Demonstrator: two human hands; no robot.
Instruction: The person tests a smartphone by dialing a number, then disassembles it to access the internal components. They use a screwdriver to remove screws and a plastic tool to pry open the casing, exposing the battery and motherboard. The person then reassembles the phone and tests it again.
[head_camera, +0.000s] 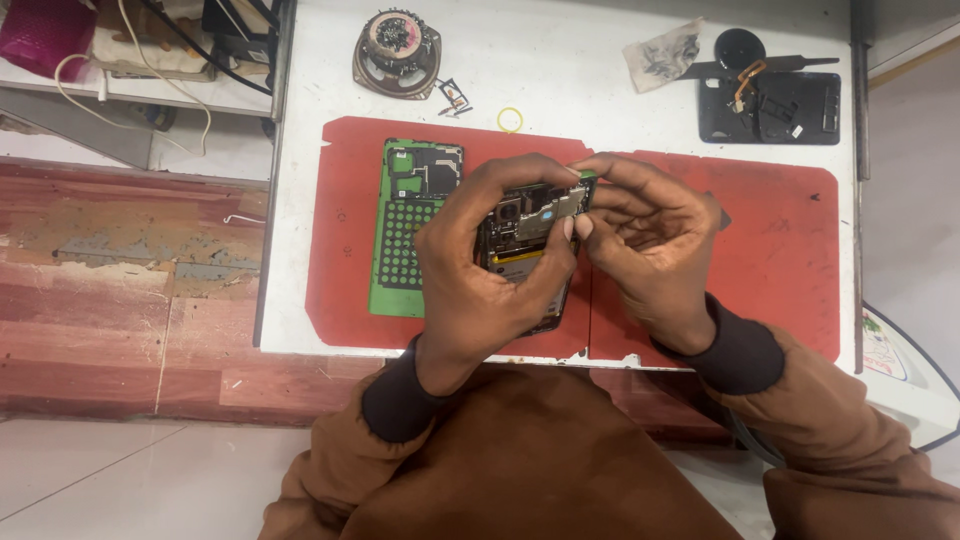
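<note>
An opened black smartphone (525, 225) with its inner boards exposed is held above a red work mat (780, 250). My left hand (480, 270) wraps around the phone's body from the left and below. From the right, my right hand (650, 235) pinches the phone's upper right corner with its fingertips. A green phone back panel (410, 230) with rows of dots lies flat on the mat just left of my left hand.
On the white table (580, 70) sit a round speaker part (397, 52), a small yellow ring (510, 119), a crumpled cloth (662, 55), and a black tray (770, 105) with tweezers and small parts. Cables lie at the far left. Reddish floor lies left of the table.
</note>
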